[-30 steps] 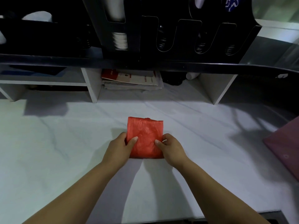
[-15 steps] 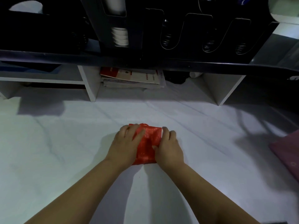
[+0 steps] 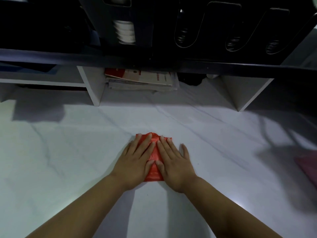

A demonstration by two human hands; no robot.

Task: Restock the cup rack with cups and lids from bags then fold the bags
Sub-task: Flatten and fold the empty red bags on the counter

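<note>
- Since a second ago both hands have gone from pinching the bag's near edge to lying flat over it, and less of the bag shows.
- Left hand [image 3: 135, 163] is spread open with straight fingers, its palm pressing the left half of the red bag [image 3: 154, 157].
- Right hand [image 3: 175, 166] lies equally flat on the right half, its little finger on the counter [image 3: 68, 160].
- The bag lies folded mid-counter, well in from every edge.
- The black cup rack [image 3: 163, 23] stands above the back edge. One slot holds a white stack [image 3: 124, 32], whether cups or lids I cannot tell.
- Papers [image 3: 140, 79] lie stacked under the back shelf, and a dark pink flat thing [image 3: 307, 164] lies at the right edge.
</note>
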